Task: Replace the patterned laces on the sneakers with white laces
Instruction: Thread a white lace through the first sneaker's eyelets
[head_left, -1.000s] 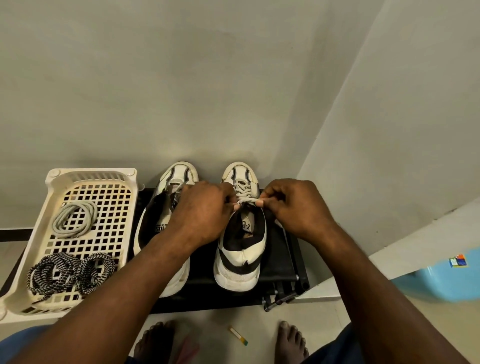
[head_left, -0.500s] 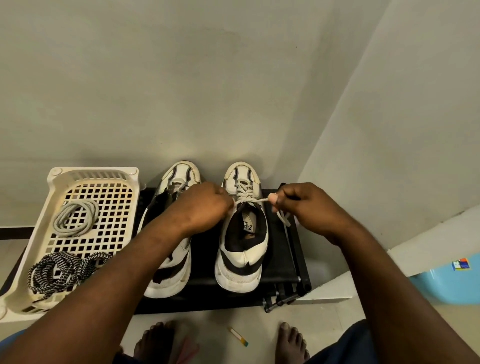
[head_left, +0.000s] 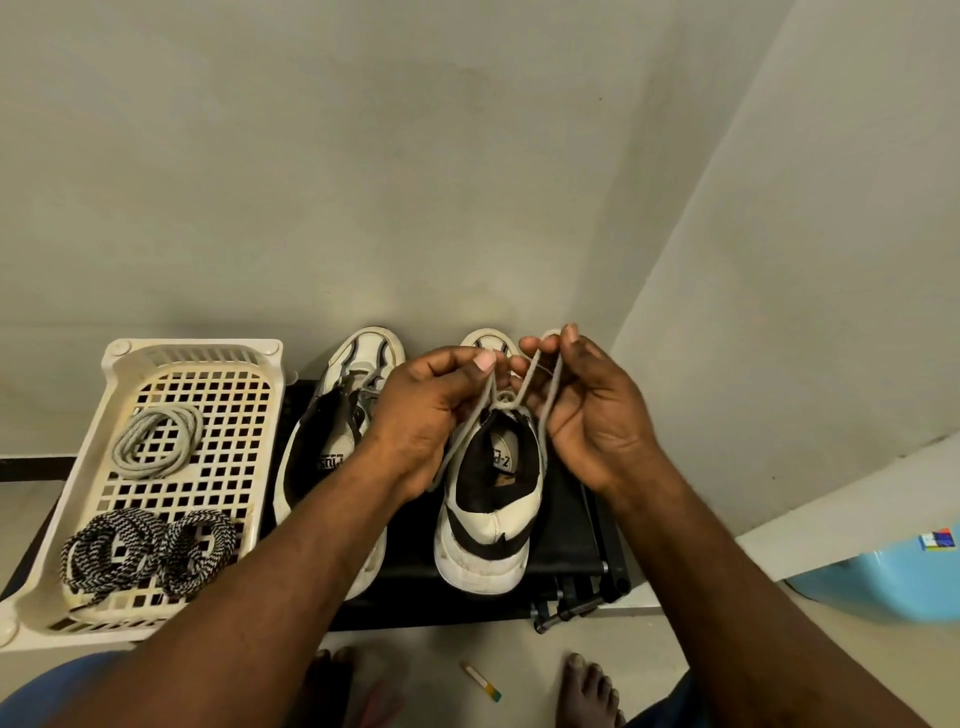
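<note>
Above the right sneaker (head_left: 488, 530), the left grip (head_left: 421, 415) pinches one white lace (head_left: 506, 399) strand and the right grip (head_left: 592, 415) pinches its looped end; their crossing lies between them, slightly nearer.

Cream slotted basket (head_left: 197, 354), low black stand (head_left: 569, 514), blue tub (head_left: 893, 587), stick on floor (head_left: 482, 680)

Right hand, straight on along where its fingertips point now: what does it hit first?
Most likely the grey wall. The right hand, pinching a loop of the white lace, points away from the person and seems raised above the toe of the sneaker under it, though depth is unclear.
</note>
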